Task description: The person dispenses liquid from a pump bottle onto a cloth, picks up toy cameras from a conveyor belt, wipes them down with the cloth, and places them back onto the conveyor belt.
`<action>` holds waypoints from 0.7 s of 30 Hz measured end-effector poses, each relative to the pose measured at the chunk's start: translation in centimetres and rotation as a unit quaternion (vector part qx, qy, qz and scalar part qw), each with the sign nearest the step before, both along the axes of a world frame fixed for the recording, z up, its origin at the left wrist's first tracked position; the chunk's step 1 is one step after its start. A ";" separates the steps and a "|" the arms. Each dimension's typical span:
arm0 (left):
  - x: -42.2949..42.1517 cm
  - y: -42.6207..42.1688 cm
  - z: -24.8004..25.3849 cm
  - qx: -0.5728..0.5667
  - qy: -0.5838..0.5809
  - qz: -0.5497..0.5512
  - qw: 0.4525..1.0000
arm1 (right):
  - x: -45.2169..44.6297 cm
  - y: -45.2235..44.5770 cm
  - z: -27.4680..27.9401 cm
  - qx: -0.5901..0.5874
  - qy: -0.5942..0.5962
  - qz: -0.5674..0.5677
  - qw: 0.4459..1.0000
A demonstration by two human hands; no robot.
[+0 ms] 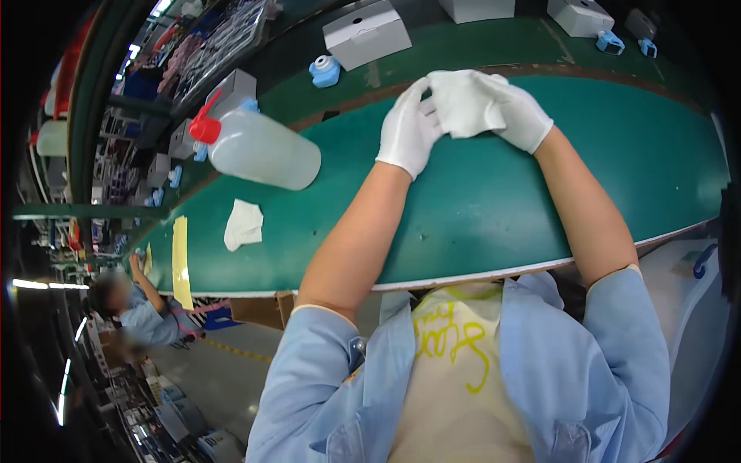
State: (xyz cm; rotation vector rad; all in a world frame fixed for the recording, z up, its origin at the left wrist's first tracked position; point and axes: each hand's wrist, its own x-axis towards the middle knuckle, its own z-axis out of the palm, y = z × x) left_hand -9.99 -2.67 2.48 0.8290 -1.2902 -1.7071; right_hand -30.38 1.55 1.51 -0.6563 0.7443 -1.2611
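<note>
A white cloth [465,104] is stretched between my two gloved hands, above the far part of the green table [494,208]. My left hand [407,131], in a white glove, grips the cloth's left edge with curved fingers. On the other side my right hand [525,116], also gloved, has its fingers closed on the right edge and upper corner; some fingertips are hidden by the cloth. To the left of my left hand lies a translucent plastic bottle [264,150] with a red spout cap. A second crumpled white cloth [244,225] rests nearer the front edge.
A yellow tape strip [181,262] crosses the table's left part. Along a ledge behind sit white boxes [367,35] and small blue camera-like devices [325,72]. Another person [147,309] works at the far left end. A cardboard box [262,310] is below the front edge.
</note>
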 end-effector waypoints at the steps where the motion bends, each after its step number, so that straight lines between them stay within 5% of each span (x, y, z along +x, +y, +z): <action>1: 0.7 0.7 1.6 0.110 0.065 0.010 0.992 | -0.4 -0.8 -1.4 0.038 -0.060 -0.020 0.997; 4: 5.4 4.0 4.8 -0.280 -0.106 0.147 0.943 | 0.5 -0.9 -1.6 0.031 -0.061 -0.102 0.992; 5: 7.1 5.5 5.6 -0.325 -0.094 0.211 0.917 | 1.1 -0.5 -0.4 0.059 -0.032 -0.121 0.990; 6: 9.8 5.3 5.2 -0.487 -0.106 0.258 0.828 | 1.9 -0.1 0.8 0.072 -0.013 -0.107 0.992; 7: 12.4 6.4 4.3 -0.501 -0.135 0.344 0.783 | 2.9 0.0 2.1 0.083 0.005 -0.092 0.992; 8: 15.0 6.0 4.7 -0.615 -0.205 0.401 0.647 | 3.7 -0.1 3.0 0.094 0.024 -0.076 0.992; 9: 16.4 6.9 4.0 -0.512 -0.316 0.483 0.636 | 4.5 -0.8 3.5 0.074 0.043 -0.043 0.995; 15: 22.1 0.9 3.6 -0.251 -0.131 0.381 0.880 | 13.5 -5.7 7.4 -0.018 0.095 0.042 0.994; 16: 22.6 0.3 2.8 -0.254 -0.150 0.354 0.887 | 14.7 -8.0 6.6 -0.146 0.229 0.081 0.959; 18: 21.9 -0.3 2.5 -0.266 -0.184 0.344 0.882 | 18.4 -6.9 10.7 -0.026 0.079 0.086 0.993; 21: 20.3 -0.8 2.0 -0.280 -0.202 0.386 0.856 | 21.3 -12.5 9.7 -0.062 -0.024 0.137 0.988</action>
